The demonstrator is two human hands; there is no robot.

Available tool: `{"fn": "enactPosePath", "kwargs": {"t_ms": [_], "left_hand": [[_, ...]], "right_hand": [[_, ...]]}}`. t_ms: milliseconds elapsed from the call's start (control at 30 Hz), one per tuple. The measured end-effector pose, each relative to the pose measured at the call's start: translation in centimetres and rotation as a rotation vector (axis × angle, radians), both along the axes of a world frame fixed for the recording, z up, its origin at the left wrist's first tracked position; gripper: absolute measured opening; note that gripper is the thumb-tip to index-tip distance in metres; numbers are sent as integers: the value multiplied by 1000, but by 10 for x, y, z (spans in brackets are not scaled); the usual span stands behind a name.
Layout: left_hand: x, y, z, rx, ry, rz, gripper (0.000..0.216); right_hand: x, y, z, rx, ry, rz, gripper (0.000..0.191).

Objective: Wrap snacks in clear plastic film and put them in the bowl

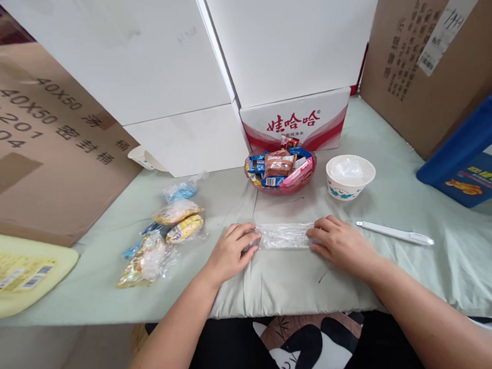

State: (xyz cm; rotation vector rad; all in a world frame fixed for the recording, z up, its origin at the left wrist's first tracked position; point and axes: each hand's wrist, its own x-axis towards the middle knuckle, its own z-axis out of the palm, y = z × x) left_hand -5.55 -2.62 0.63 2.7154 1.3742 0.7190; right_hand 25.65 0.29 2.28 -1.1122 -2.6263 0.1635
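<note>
Head view shows a long strip of crumpled clear plastic film point(285, 235) lying crosswise on the pale green cloth that covers the tabletop point(412, 275), right in front of the person and between both hands. The left hand point(231, 252) comes in from below, forearm angled up and to the right. Its fingers are curled and closed on the left end of the strip, knuckles up. The right hand point(339, 244) reaches in from the lower right with the forearm low over the cloth. It is palm down, and its bent fingers are closed over the right end of the strip and press it to the cloth.

Just behind the strip stands a translucent red bowl point(280, 190) heaped with wrapped sweets in blue, brown and pink. Beside it, to the right, is a white bowl with a blue leaf pattern point(347, 192) that has clear film inside. A slim white pen-shaped tool point(394, 233) lies near the right hand without touching it. To the left of the left hand, a loose cluster of snack packets in clear wrap point(170, 232) rests on the cloth. Farther out are a blue plastic jug point(478, 147) at the right edge, a pale yellow bottle point(7, 280) on its side at the left, white cartons point(281, 46) behind, and brown cardboard boxes point(33, 153) on both flanks.
</note>
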Motion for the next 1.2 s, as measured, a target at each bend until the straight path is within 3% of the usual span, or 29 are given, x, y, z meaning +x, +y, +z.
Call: {"fn": "enactPosePath", "kwargs": {"t_ms": [133,233,400,533,633,767,867,933,1033,1100,1200], "left_hand": [[-5,3,-1,-57,41,106,28],[-8,3,-4,-71,72,155,30],[-13,6,-8,-16,170,249,31],[-2,-3,7,123,219,310,29],[26,-22,25,142,158,226,25],[75,-48,26,95,78,70,51],[102,-59,13,35,11,-19,30],[112,-65,8,-13,-78,-99,22],[116,-71,14,-110,-279,-178,21],[113,-70,22,-206,-428,-131,17],[101,-59,30,-320,-566,138,5]], "right_hand": [[16,6,-2,-66,-67,-159,35],[31,10,0,-96,-59,-126,44],[35,13,3,-58,-44,-39,24],[28,9,9,9,55,-5,20],[22,2,16,-24,162,105,18],[19,-11,25,-201,266,305,13],[19,-17,32,-404,399,433,11],[20,-18,35,-516,511,466,30],[20,-18,35,-681,566,500,60],[18,-18,32,-768,511,515,69],[12,-18,23,-829,402,472,71]]}}
